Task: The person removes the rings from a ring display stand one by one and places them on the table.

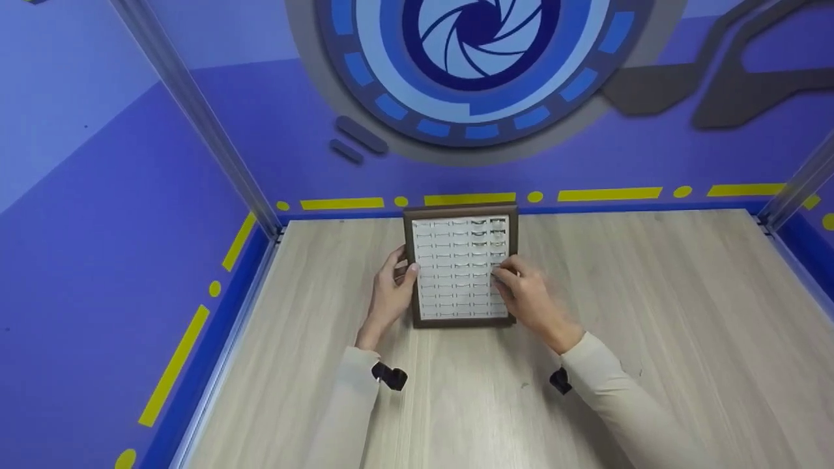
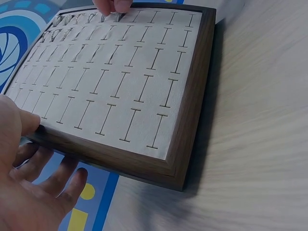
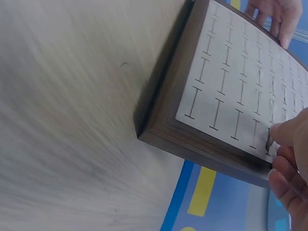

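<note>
A dark wooden ring tray [image 1: 461,322] with a white slotted insert lies on the table near the back edge. My left hand [image 1: 402,268] grips its left side, thumb [image 2: 25,123] on the frame and fingers beside and below the edge. My right hand [image 1: 503,273] is over the tray's right side. Its fingertips [image 3: 288,135] pinch a small ring [image 2: 118,17] at a slot in the rightmost column. Several silver rings [image 1: 488,228] stand in the top right slots. The other slots hold nothing.
The light wood table [image 1: 651,326] is walled in by blue panels with yellow markings at the back and left. Metal posts [image 1: 195,111] stand at the back corners. Bare tabletop lies to either side of the tray and in front of it.
</note>
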Available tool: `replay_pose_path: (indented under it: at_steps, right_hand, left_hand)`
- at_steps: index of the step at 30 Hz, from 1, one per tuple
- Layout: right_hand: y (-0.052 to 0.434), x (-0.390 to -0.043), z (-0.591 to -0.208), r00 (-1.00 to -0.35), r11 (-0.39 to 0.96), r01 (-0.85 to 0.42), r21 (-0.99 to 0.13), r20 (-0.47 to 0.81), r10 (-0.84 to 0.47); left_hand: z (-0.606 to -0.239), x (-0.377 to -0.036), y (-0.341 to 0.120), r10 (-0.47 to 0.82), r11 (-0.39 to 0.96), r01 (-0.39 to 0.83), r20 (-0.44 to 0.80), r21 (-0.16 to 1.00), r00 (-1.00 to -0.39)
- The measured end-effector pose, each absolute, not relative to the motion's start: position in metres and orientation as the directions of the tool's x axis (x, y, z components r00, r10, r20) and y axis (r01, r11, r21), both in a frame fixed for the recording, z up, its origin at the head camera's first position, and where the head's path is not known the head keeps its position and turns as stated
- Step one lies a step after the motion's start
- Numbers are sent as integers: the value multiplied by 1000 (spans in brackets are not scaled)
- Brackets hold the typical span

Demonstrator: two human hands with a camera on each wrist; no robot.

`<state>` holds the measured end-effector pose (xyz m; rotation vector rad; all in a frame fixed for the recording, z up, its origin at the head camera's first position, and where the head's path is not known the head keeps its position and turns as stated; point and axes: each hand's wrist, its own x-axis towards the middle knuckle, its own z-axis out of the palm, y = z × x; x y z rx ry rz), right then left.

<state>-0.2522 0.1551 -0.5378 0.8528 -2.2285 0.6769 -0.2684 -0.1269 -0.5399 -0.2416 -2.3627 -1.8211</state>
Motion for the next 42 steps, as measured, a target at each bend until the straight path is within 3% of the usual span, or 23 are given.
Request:
replay_pose_path:
  at_steps: [18, 34, 42]
  right_hand:
    - [151, -253, -540, -612, 716, -673, -187, 683, -397]
    - [153, -253, -544, -529, 683, -716, -148, 753, -391]
    - [156, -252, -544, -523, 650, -741, -168, 752, -401]
  left_hand:
    - [-546, -268, -125, 13, 236, 224, 228, 946, -974]
    - [-548, -268, -127, 23, 252, 243, 245, 937, -969]
    - [-548, -269, -128, 28, 243, 254, 256, 936, -966]
